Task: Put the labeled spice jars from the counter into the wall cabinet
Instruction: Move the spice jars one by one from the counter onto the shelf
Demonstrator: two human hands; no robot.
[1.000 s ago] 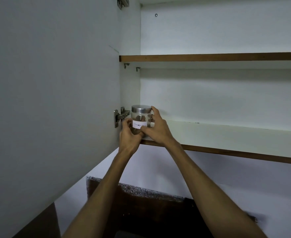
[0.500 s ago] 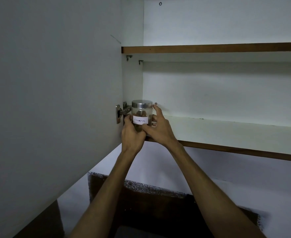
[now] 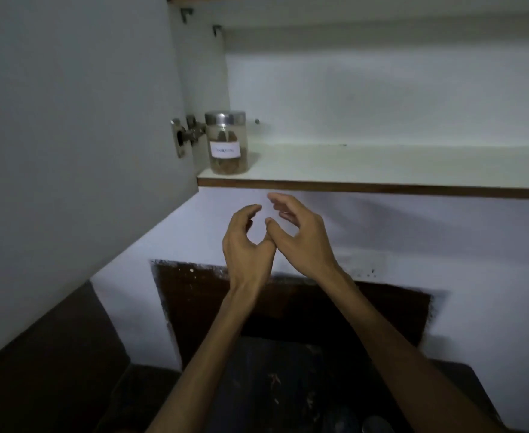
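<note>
Spice jar (image 3: 226, 142) with a metal lid stands upright at the front left corner of the cabinet shelf (image 3: 382, 170), just beside the door hinge (image 3: 185, 135), and we judge this placement step done. Below the shelf edge, our left hand (image 3: 247, 245) and right hand (image 3: 300, 239) hang empty with fingers loosely curled and apart, thumbs nearly touching; next we must reach down for another jar, none of which is in view. Its white label (image 3: 225, 150) bears writing too blurred to read.
</note>
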